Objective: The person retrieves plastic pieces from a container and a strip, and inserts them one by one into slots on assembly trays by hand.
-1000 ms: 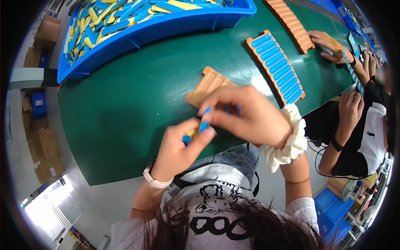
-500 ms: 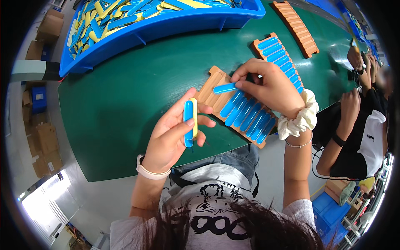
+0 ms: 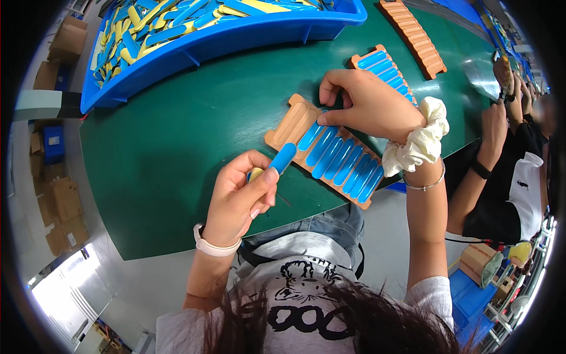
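A blue bin of blue and yellow strips sat at the far left of the green counter. The left hand had its fingers closed around a blue strip — possibly a yellow one beneath it. Its tip lay just beside the orange slotted tray. The right hand — fingers curled — pressed a seated blue strip into the tray.

Bright, even overhead light; soft shadows under the hands on the bench. Fisheye bending and black vignette all round; glare at 7 o'clock.
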